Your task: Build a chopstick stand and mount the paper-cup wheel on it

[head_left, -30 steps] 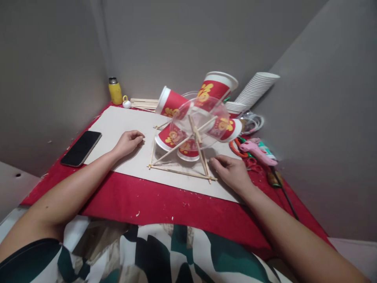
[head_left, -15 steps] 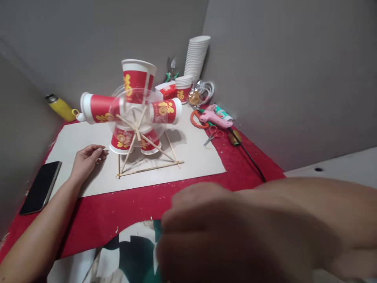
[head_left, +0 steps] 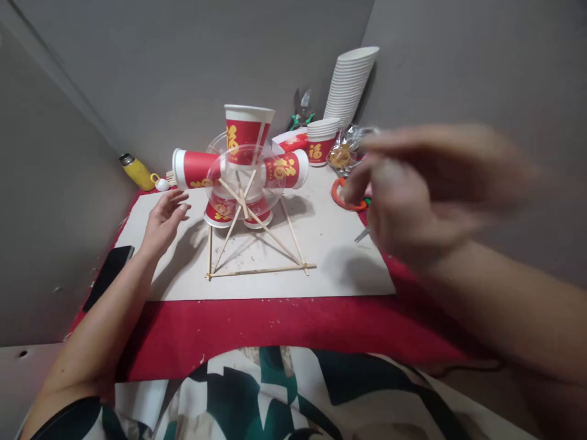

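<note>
A Ferris wheel model stands on a white board (head_left: 298, 284). Red-and-white paper cups are fixed around its clear plastic discs (head_left: 275, 200), with one upright cup (head_left: 245, 135) on top. Its stand is a frame of thin wooden sticks (head_left: 261, 271). My left hand (head_left: 167, 221) is just left of the wheel, near the sideways cup (head_left: 196, 169). Its fingers are loosely spread and hold nothing visible. Raised in front of the tools on the right is my right hand (head_left: 413, 195), blurred by motion. Its fingers look curled, and whether anything is between them cannot be made out.
A tall stack of white cups (head_left: 351, 85), a shorter stack of red cups (head_left: 321, 143) and green-handled pliers (head_left: 302, 111) stand at the back. Orange-handled scissors (head_left: 339, 197) lie partly behind my right hand. On the left are a phone (head_left: 110, 272) and a yellow bottle (head_left: 136, 171).
My right hand has risen from low near my lap to the right side, over the tools. The left hand has lifted slightly, its fingers more spread. The camera view has shifted left.
</note>
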Available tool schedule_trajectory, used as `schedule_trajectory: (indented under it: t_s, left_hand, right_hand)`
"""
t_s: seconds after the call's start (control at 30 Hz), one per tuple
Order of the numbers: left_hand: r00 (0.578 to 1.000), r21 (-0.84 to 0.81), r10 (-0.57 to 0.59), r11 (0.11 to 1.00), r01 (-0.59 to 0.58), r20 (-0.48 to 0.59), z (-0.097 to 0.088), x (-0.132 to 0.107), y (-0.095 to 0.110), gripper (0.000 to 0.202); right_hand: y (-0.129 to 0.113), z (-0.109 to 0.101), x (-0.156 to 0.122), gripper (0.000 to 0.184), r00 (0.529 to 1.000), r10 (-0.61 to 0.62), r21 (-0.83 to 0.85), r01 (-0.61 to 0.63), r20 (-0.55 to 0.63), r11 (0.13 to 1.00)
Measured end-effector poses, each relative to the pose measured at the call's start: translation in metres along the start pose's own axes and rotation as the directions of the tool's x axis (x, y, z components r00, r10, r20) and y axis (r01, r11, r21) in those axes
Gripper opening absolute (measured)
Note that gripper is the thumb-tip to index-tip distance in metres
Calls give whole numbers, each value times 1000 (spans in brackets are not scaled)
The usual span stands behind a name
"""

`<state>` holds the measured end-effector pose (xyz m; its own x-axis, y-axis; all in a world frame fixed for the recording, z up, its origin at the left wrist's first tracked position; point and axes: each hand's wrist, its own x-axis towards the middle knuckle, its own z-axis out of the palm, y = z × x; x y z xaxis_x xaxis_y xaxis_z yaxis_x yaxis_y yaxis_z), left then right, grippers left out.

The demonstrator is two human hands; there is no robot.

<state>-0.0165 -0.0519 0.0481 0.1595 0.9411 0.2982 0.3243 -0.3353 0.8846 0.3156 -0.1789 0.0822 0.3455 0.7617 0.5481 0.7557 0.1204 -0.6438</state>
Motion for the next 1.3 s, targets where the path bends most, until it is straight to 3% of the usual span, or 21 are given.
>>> schedule_trajectory:
  t_s: [0.07, 0.1, 0.2, 0.27, 0.33, 0.63, 0.8, 1.03, 1.17, 1.3]
  left_hand:
    - [993, -61, 24, 998, -17, 112, 8, 13, 10, 49]
    - [987, -82, 27, 997, -14, 158, 14, 18, 12, 52]
    - [972, -133, 16, 991, 16, 236, 32, 21, 7, 64]
    - [968, -170, -1, 984, 45, 252, 43, 19, -3, 68]
    - [968, -203, -19, 976, 72, 252, 49, 16, -12, 65]
    - [953, -223, -122, 957, 187, 276, 46, 6, -11, 63]
    - [960, -181, -202, 955, 237, 193, 33, -4, -7, 60]
    - [983, -81, -182, 980, 181, 4, 24, -26, -1, 43]
    - [986, -42, -139, 989, 143, 88, 32, -33, 7, 34]
    - [971, -38, -136, 989, 146, 197, 40, -36, 13, 33]
  right_hand:
    - [13, 13, 32, 35, 992, 33, 217, -5, -125, 976]
    - [22, 21, 45, 29, 989, 115, 319, -79, -96, 944]
    - [52, 51, 66, 35, 934, 292, 458, -355, 204, 815]
    - [65, 68, 65, 37, 885, 264, 481, -436, 384, 761]
    - [71, 78, 60, 36, 857, 222, 500, -461, 464, 733]
    - [64, 78, 48, 41, 812, 237, 560, -549, 533, 621]
    - [63, 78, 35, 28, 759, 332, 560, -642, 560, 523]
    - [67, 71, -1, 15, 766, 261, 512, -602, 588, 612]
    - [62, 67, -14, 28, 755, 152, 456, -530, 638, 715]
    - [53, 64, -22, 34, 767, -15, 443, -355, 642, 824]
